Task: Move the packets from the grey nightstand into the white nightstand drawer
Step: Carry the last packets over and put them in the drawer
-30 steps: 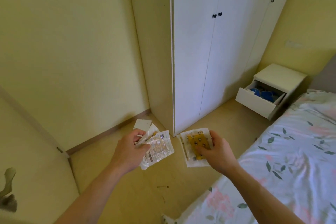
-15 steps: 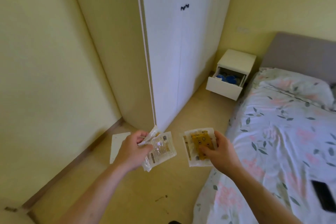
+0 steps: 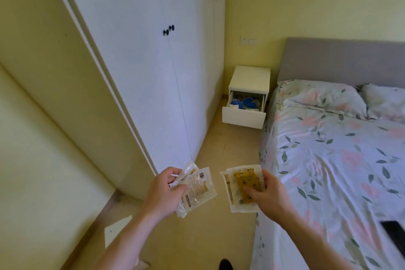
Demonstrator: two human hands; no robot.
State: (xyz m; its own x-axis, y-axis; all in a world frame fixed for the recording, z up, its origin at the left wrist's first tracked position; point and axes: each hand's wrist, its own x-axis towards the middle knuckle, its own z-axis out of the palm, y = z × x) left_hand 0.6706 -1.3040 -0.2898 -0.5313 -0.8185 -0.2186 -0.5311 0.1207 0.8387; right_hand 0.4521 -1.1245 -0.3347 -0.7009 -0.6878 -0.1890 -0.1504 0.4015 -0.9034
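**Packets in both hands, white nightstand drawer open ahead**

The left hand (image 3: 163, 195) holds a fan of clear packets (image 3: 197, 188), its fingers curled round their near edge. The right hand (image 3: 266, 193) holds a stack of packets with a yellow one on top (image 3: 246, 184), thumb pressed on its face and fingers clamped beneath. At twelve o'clock from the hands, well apart, the white nightstand (image 3: 249, 78) stands between the wardrobe (image 3: 142, 72) and the bed (image 3: 333, 149). Its drawer (image 3: 243, 117) is pulled out, with blue items (image 3: 246, 102) inside.
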